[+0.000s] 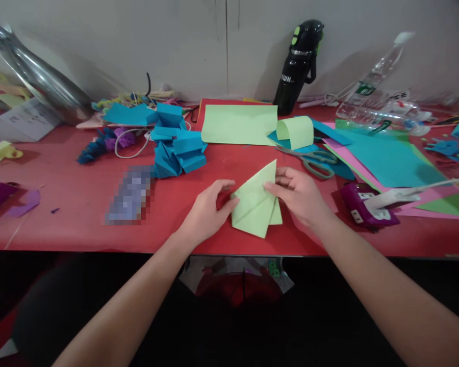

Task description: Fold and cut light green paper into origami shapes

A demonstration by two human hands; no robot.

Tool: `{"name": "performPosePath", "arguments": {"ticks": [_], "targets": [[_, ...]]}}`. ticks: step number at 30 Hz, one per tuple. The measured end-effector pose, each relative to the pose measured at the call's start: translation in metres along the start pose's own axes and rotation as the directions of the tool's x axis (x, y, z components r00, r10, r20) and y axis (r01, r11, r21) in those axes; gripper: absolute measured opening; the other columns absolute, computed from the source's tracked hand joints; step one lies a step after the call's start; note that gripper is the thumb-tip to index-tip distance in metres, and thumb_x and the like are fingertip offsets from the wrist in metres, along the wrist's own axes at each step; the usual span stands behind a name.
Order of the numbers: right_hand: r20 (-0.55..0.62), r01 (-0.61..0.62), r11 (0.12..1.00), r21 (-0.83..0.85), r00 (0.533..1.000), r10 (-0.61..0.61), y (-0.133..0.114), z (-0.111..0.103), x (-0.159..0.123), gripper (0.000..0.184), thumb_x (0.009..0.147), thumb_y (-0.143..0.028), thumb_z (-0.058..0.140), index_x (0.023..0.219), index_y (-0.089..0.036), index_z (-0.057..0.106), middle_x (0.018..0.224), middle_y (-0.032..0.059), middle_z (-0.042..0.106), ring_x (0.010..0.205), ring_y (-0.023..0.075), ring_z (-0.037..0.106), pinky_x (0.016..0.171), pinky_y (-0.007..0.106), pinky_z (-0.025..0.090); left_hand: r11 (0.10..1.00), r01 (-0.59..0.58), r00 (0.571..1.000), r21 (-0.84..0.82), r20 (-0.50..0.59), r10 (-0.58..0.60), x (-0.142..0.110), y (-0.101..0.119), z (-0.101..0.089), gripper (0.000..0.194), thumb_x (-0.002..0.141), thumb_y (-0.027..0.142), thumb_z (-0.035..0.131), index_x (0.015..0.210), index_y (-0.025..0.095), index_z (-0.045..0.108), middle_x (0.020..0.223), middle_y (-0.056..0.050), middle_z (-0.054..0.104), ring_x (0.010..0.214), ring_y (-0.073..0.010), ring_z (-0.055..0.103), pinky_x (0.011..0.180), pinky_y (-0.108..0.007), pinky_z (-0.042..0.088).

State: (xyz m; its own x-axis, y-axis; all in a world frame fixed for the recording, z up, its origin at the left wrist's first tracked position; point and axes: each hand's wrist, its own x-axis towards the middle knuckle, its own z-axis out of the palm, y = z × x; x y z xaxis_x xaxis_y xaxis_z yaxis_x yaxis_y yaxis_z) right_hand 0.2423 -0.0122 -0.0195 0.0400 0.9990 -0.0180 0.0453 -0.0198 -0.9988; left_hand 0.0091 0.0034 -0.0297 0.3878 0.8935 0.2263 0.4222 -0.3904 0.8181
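Observation:
A folded piece of light green paper (252,204) stands between my hands near the table's front edge, one corner pointing up and crease lines across its face. My right hand (300,196) pinches its right side, thumb on the near face and fingers behind. At the paper's left edge is my left hand (212,209), its thumb touching the paper and its index finger stretched out apart from the thumb. Behind lies a flat light green sheet (239,125), with a curled light green strip (296,132) to its right. Grey-handled scissors (317,162) rest just beyond my right hand.
Blue folded paper pieces (179,142) and a pixelated flat object (130,196) lie left. A purple power strip (367,206) with a white plug sits right, before coloured sheets (386,158). A black bottle (298,66) and a clear plastic bottle (378,76) stand behind.

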Motion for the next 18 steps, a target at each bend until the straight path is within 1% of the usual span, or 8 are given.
{"name": "performPosePath", "arguments": {"ticks": [3,5,7,9,11,13,16,18], "targets": [[0.002,0.054,0.997,0.046,0.999,-0.054,-0.002,0.001,-0.002,0.025,0.082,-0.032,0.077,0.103,-0.021,0.067,0.100,0.0064,0.076,0.088,0.0222,0.072,0.078,0.038,0.058,0.980,0.103,0.993,-0.173,-0.042,-0.112,0.003,0.002,-0.002,0.030,0.091,0.036,0.068,0.116,0.020,0.066,0.116,-0.011,0.072,0.108,-0.0246,0.069,0.090,-0.038,0.058],[-0.028,0.082,0.992,0.095,0.996,-0.079,-0.003,0.002,-0.003,0.025,0.082,-0.031,0.078,0.103,-0.023,0.067,0.101,0.0049,0.076,0.088,0.0214,0.072,0.079,0.038,0.059,0.947,0.136,0.990,-0.290,-0.005,-0.143,0.004,0.004,-0.004,0.030,0.088,0.037,0.072,0.111,0.019,0.068,0.108,-0.010,0.075,0.103,-0.0245,0.072,0.086,-0.036,0.059],[-0.054,0.088,0.987,0.138,0.995,-0.081,-0.004,0.003,-0.004,0.024,0.082,-0.030,0.079,0.101,-0.024,0.067,0.100,0.0037,0.076,0.087,0.0210,0.072,0.079,0.038,0.059,0.903,0.178,0.984,-0.390,0.067,-0.165,0.004,0.007,-0.005,0.032,0.085,0.039,0.075,0.108,0.018,0.070,0.105,-0.010,0.077,0.099,-0.0250,0.073,0.084,-0.037,0.061],[-0.066,0.087,0.981,0.172,0.995,-0.077,-0.004,0.005,-0.005,0.022,0.081,-0.030,0.080,0.099,-0.025,0.068,0.098,0.0028,0.076,0.086,0.0206,0.072,0.079,0.038,0.059,0.864,0.228,0.973,-0.448,0.091,-0.210,0.003,0.009,-0.004,0.033,0.082,0.040,0.077,0.105,0.017,0.071,0.102,-0.009,0.078,0.094,-0.0250,0.074,0.082,-0.036,0.062],[-0.050,0.073,0.977,0.199,0.997,-0.064,-0.004,0.005,-0.006,0.022,0.080,-0.031,0.081,0.097,-0.025,0.069,0.096,0.0025,0.077,0.087,0.0203,0.072,0.080,0.037,0.059,0.854,0.263,0.961,-0.449,0.045,-0.272,0.003,0.010,-0.004,0.033,0.081,0.040,0.078,0.104,0.017,0.072,0.097,-0.008,0.079,0.090,-0.0243,0.075,0.078,-0.034,0.062],[0.010,0.030,0.976,0.215,0.999,-0.033,-0.005,0.005,-0.006,0.024,0.078,-0.031,0.083,0.099,-0.024,0.071,0.098,0.0035,0.077,0.090,0.0214,0.073,0.083,0.037,0.059,0.868,0.272,0.952,-0.417,-0.016,-0.306,0.003,0.011,-0.004,0.032,0.080,0.040,0.079,0.101,0.017,0.072,0.092,-0.006,0.079,0.086,-0.0235,0.075,0.074,-0.031,0.062],[0.153,-0.064,0.977,0.202,0.988,0.033,-0.004,0.005,-0.007,0.030,0.076,-0.032,0.084,0.103,-0.023,0.073,0.108,0.0071,0.077,0.096,0.0256,0.073,0.086,0.042,0.060,0.883,0.274,0.949,-0.382,-0.041,-0.312,0.003,0.010,-0.005,0.029,0.080,0.038,0.079,0.100,0.018,0.073,0.090,-0.006,0.079,0.085,-0.0234,0.076,0.072,-0.030,0.062],[0.196,-0.095,0.979,0.179,0.979,0.059,-0.002,0.006,-0.007,0.032,0.076,-0.033,0.084,0.104,-0.022,0.075,0.111,0.0085,0.077,0.098,0.0278,0.074,0.087,0.044,0.060,0.889,0.266,0.952,-0.373,-0.044,-0.303,0.003,0.010,-0.005,0.027,0.081,0.037,0.078,0.100,0.018,0.073,0.090,-0.005,0.079,0.085,-0.0231,0.076,0.071,-0.029,0.061]]}}
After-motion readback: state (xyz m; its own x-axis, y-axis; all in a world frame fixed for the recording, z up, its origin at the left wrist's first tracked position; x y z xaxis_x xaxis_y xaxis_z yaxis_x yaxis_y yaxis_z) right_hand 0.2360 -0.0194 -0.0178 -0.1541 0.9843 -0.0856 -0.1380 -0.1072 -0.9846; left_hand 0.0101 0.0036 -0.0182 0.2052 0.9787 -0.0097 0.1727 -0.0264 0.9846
